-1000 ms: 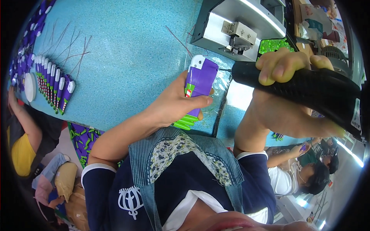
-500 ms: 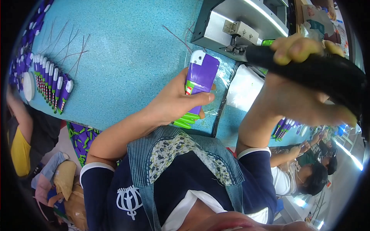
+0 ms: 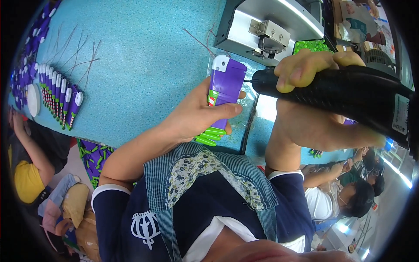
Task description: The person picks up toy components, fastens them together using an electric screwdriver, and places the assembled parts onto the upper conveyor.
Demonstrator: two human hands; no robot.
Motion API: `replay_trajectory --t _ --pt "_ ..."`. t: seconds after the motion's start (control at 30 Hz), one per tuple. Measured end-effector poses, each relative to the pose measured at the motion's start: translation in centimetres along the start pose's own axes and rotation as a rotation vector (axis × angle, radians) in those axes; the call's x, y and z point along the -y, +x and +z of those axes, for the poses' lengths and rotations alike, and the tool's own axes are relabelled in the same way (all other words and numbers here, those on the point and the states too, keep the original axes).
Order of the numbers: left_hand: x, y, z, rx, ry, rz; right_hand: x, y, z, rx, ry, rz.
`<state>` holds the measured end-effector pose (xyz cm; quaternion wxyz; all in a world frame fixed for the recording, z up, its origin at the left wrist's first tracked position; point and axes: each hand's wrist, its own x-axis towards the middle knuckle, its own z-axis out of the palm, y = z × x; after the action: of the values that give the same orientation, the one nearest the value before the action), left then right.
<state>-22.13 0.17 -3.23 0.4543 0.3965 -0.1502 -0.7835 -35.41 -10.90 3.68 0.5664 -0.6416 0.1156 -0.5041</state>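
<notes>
My left hand [image 3: 198, 115] grips a purple toy piece [image 3: 224, 89] with a white corner and green fins at its lower end, held upright above the blue table [image 3: 139, 65]. My right hand [image 3: 314, 96] is wrapped around a black electric screwdriver [image 3: 349, 98]. Its thin bit touches the right side of the purple piece near the top.
A grey metal machine [image 3: 266, 24] stands at the back of the table with green parts [image 3: 312, 46] behind it. A row of finished purple toys [image 3: 59, 100] and thin wires [image 3: 78, 56] lie at the left. Other people sit at the left [image 3: 26, 174] and lower right [image 3: 349, 196].
The screwdriver has come down and leftward until its bit meets the purple piece. My left hand lifted the piece slightly higher.
</notes>
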Motion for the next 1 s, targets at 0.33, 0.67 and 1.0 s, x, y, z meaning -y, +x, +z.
replay_trajectory --t 0.33,0.67,1.0 --pt "-0.2 0.1 -0.2 -0.011 0.042 0.02 -0.1 1.5 -0.1 -0.028 0.072 -0.025" --pt "-0.1 0.1 -0.2 0.014 -0.019 0.024 0.6 1.9 -1.0 -0.004 0.112 -0.028" --pt "-0.5 -0.2 0.1 -0.027 -0.006 -0.032 -0.2 -1.0 0.6 -0.062 0.075 0.103"
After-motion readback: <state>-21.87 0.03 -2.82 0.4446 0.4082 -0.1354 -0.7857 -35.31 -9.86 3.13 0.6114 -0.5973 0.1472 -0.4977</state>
